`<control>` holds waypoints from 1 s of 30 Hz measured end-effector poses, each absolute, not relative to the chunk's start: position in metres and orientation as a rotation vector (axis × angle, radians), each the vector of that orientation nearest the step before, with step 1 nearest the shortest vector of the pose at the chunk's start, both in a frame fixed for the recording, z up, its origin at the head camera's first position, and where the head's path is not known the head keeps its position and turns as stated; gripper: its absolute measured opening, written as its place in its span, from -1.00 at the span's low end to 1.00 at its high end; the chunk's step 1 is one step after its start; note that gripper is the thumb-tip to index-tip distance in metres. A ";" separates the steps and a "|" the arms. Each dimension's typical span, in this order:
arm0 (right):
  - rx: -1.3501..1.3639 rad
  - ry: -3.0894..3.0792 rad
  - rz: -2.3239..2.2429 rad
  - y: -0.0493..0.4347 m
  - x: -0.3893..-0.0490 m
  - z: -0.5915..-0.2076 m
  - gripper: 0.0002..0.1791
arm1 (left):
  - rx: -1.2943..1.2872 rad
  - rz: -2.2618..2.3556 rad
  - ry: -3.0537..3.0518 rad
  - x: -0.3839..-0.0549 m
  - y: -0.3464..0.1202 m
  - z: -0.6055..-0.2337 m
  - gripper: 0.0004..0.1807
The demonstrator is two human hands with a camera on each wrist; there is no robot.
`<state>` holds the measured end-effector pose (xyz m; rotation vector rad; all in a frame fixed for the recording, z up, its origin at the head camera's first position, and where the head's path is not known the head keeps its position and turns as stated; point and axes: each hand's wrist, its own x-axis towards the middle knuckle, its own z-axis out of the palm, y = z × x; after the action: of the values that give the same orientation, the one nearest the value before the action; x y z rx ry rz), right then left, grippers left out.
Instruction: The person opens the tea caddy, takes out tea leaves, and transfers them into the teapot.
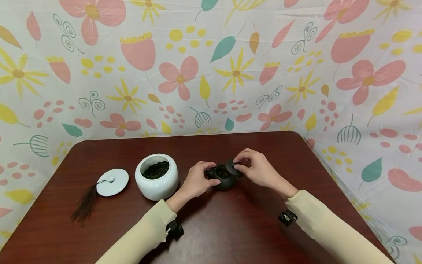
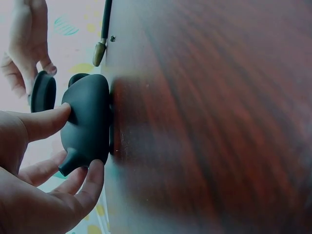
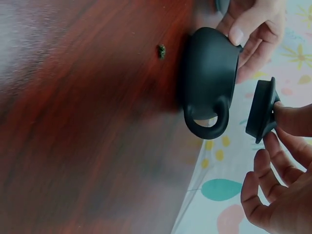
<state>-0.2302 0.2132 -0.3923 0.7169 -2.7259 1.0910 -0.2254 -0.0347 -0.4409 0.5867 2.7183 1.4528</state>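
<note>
A small black teapot (image 1: pixel 225 183) stands uncovered on the table, with dark leaves showing inside its mouth. My left hand (image 1: pixel 197 179) grips it on the spout side, thumb against the near wall and fingers around the spout (image 2: pixel 73 160). Its loop handle (image 3: pixel 209 130) points toward my right side. Between thumb and fingertips, my right hand (image 1: pixel 258 169) pinches the knob of the black teapot lid (image 3: pixel 260 108). That lid is tilted and hangs apart from the teapot's opening, over its handle side.
Left of the teapot stands a white jar (image 1: pixel 156 187) holding dark tea leaves (image 1: pixel 156 170). Farther left lies its white lid (image 1: pixel 113 185) with a brown tassel (image 1: pixel 86 204). A tea crumb (image 3: pixel 162 51) lies near the teapot. Patterned cloth (image 1: pixel 211 73) hangs behind the table (image 1: pixel 224 231).
</note>
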 end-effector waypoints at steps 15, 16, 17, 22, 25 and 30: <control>0.801 -2.751 1.093 0.193 -0.237 -0.401 -0.92 | 0.601 1.438 2.730 -0.226 -0.035 -0.440 -0.42; 0.805 -2.751 1.094 0.192 -0.237 -0.402 -0.93 | 0.601 1.436 2.730 -0.226 -0.035 -0.440 -0.42; 0.811 -2.750 1.093 0.191 -0.237 -0.402 -0.93 | 0.601 1.435 2.730 -0.226 -0.035 -0.440 -0.42; 0.822 -2.753 1.092 0.189 -0.237 -0.404 -0.93 | 0.595 1.431 2.728 -0.226 -0.035 -0.440 -0.41; 0.823 -2.760 1.095 0.187 -0.238 -0.404 -0.93 | 0.588 1.430 2.732 -0.226 -0.035 -0.441 -0.42; 0.831 -2.770 1.091 0.185 -0.238 -0.404 -0.93 | 0.587 1.435 2.733 -0.227 -0.035 -0.441 -0.42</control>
<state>-0.2382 0.1849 -0.4041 0.8311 -2.7700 1.0908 -0.2266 -0.0350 -0.4411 0.5874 2.7330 1.4352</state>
